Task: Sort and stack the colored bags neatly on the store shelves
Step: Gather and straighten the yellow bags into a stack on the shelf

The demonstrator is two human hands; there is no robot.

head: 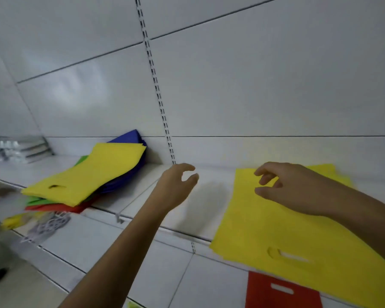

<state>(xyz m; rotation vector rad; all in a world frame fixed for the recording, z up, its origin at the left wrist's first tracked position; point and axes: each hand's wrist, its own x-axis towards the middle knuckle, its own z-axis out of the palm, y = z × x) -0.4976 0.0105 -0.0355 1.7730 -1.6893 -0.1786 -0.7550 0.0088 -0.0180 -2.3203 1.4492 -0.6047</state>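
Yellow bags, a red bag, white shelf.

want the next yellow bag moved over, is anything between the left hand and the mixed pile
Nothing visible. The left hand hovers empty over bare white shelf, and only open shelf lies between it and the mixed pile, whose top yellow bag lies uncovered.

You have no readable text, label, brand or number on the bags, shelves or wall panels here.
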